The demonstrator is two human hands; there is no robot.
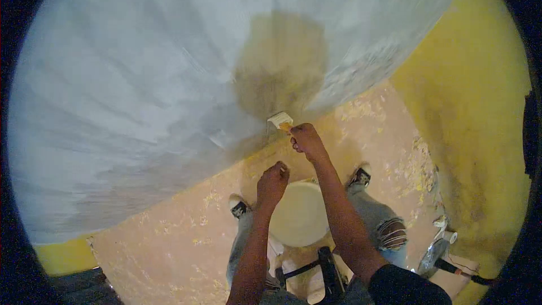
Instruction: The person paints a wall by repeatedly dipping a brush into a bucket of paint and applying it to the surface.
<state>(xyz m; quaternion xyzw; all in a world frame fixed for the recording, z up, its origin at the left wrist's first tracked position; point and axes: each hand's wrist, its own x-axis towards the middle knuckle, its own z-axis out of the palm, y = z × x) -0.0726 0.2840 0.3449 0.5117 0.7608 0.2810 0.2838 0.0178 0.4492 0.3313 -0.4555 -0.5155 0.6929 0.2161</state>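
Note:
My right hand (306, 138) is closed around the handle of a paintbrush (280, 120), whose pale bristles press against the white-painted wall (141, 79) low down, just above the floor line. My left hand (273, 182) is a closed fist over the rim of a round bucket of pale paint (299, 214), apparently gripping its handle or edge; what it grips is hidden. The bucket sits between my knees.
A darker unpainted patch (282, 62) shows on the wall above the brush. A yellow wall (474, 96) stands to the right. The floor (186, 231) is spattered with flakes. A crumpled wrapper and tool (440, 248) lie at the right. My shoes (240, 208) flank the bucket.

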